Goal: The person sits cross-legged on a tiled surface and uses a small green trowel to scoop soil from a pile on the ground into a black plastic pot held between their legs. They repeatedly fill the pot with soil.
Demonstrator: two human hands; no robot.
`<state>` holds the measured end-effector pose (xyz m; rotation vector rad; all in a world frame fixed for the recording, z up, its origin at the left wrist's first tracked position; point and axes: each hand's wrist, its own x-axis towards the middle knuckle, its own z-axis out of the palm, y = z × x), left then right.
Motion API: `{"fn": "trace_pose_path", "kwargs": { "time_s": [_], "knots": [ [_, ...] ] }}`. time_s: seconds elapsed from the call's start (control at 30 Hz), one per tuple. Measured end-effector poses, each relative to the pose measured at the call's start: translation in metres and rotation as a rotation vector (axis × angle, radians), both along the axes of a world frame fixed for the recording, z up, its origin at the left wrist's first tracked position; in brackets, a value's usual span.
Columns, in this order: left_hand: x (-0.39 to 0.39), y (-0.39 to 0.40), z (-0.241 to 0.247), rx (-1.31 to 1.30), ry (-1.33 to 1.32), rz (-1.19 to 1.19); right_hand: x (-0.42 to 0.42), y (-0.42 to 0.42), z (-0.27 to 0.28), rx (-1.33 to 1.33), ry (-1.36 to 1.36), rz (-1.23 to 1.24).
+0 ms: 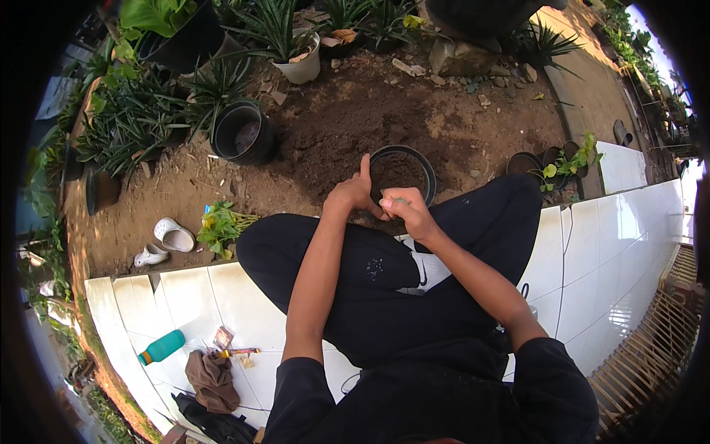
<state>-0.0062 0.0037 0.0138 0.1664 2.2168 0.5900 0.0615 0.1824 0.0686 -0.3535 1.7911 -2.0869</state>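
Observation:
A round black plastic pot (431, 176) with soil inside stands on the ground just beyond my crossed legs. My left hand (355, 191) is at the pot's near left side, one finger stretched out along its rim and the others lower; nothing shows clearly in it. Close beside it, my right hand (406, 210) is curled, with a small green bit and a dark tip showing at its fingers; what it holds is too small to tell. Loose dark soil (327, 133) lies heaped beyond and left of the pot.
Stacked black pots (260, 139) stand to the left, near potted plants and a white pot (299, 69). Leafy cuttings (222, 227) and white clogs (176, 236) lie at left. Small potted seedlings (524, 164) are at right. A green bottle (165, 345) lies on the tiled ledge.

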Motion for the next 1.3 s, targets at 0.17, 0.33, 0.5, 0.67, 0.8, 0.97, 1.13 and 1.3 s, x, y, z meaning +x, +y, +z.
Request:
{"fn": "trace_pose_path", "kwargs": {
  "time_s": [0.17, 0.33, 0.5, 0.67, 0.8, 0.97, 1.13, 1.3],
  "knots": [
    [0.003, 0.002, 0.003, 0.029, 0.037, 0.003, -0.004, 0.012, 0.0, -0.122, 0.094, -0.124],
    [-0.001, -0.002, -0.003, 0.057, -0.006, 0.006, -0.023, 0.011, -0.004, -0.078, 0.035, -0.029],
    [0.002, -0.004, -0.014, 0.113, 0.021, 0.02, -0.035, 0.014, 0.011, -0.152, 0.059, -0.13],
    [0.0, -0.006, -0.021, 0.133, 0.021, 0.029, -0.038, 0.015, -0.009, -0.118, -0.004, -0.025],
    [0.0, -0.005, -0.018, 0.129, 0.012, 0.031, -0.039, 0.013, 0.015, -0.164, 0.061, -0.032],
    [-0.003, -0.004, -0.015, 0.127, 0.01, 0.03, -0.042, 0.015, -0.012, -0.117, 0.011, -0.013],
    [0.001, -0.004, -0.013, 0.145, -0.001, 0.04, -0.051, 0.013, 0.014, -0.172, 0.097, -0.084],
    [-0.004, 0.001, -0.004, 0.115, -0.031, 0.021, -0.049, 0.015, -0.024, -0.306, -0.008, -0.106]
  ]
}}
